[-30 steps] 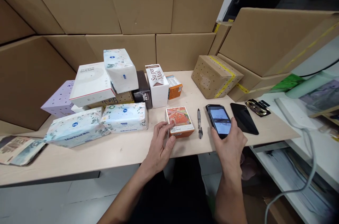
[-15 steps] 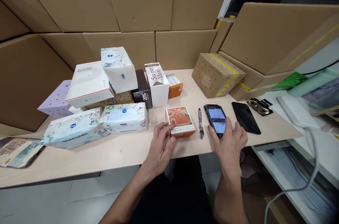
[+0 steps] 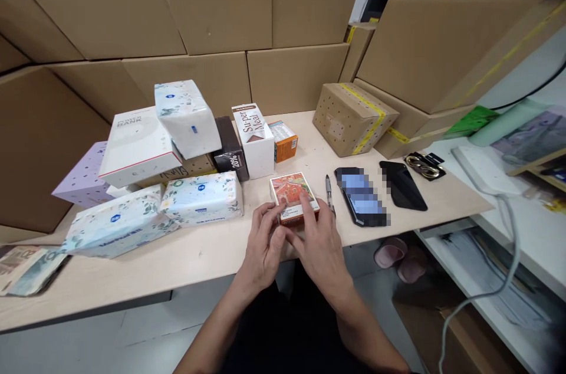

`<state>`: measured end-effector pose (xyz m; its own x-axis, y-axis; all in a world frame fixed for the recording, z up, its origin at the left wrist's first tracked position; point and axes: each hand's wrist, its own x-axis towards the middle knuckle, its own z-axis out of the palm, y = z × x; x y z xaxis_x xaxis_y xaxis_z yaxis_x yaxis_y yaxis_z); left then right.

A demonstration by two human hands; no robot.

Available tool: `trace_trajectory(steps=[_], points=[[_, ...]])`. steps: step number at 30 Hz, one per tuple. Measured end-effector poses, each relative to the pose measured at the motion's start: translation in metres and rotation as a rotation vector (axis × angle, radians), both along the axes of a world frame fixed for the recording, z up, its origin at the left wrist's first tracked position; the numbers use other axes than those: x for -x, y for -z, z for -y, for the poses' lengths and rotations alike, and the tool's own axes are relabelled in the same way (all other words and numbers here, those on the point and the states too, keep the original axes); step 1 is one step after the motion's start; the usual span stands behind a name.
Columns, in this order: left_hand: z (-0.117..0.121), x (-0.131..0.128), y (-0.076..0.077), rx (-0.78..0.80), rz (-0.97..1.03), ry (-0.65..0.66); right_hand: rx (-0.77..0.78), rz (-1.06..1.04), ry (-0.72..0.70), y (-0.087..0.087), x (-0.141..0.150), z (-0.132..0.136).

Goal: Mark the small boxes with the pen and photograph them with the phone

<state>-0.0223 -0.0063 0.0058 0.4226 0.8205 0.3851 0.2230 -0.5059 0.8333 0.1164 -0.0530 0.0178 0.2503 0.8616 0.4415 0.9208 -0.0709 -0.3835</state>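
A small orange-red box (image 3: 292, 188) with a house picture on its lid lies flat on the table in front of me. My left hand (image 3: 265, 238) is closed about its near left corner, fingertips on the lid and side, thumb at the near edge. From the right, my right hand (image 3: 318, 238) reaches over the box with fingers apart, some touching the lid and others by its right side. Just beyond those fingers lies a pen (image 3: 329, 188), partly covered by the hand. To its right is a smartphone (image 3: 360, 197), its screen blurred out.
Tissue packs (image 3: 203, 200), a power bank box (image 3: 141, 141) and a tall white carton (image 3: 254, 138) are piled at left. Banknotes (image 3: 33, 268) lie at the table's left end. A taped carton (image 3: 354, 120) stands behind; a black flat case (image 3: 404, 185) and coiled cable (image 3: 422, 166) are right.
My right hand has left the smartphone and moved left to the small box. My left hand stays at that box. The whole view has shifted slightly.
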Motion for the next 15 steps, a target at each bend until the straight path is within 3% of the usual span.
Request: trace_trajectory(steps=[7, 12, 15], points=[[0.002, 0.001, 0.004, 0.012, 0.066, 0.071, -0.068, 0.004, -0.012, 0.0, -0.011, -0.009], [0.004, 0.0, 0.008, 0.055, 0.146, 0.057, -0.233, 0.025, 0.039, -0.028, -0.062, -0.038], [0.004, 0.0, 0.005, 0.089, 0.107, 0.06, -0.173, 0.041, 0.092, -0.046, -0.1, -0.075]])
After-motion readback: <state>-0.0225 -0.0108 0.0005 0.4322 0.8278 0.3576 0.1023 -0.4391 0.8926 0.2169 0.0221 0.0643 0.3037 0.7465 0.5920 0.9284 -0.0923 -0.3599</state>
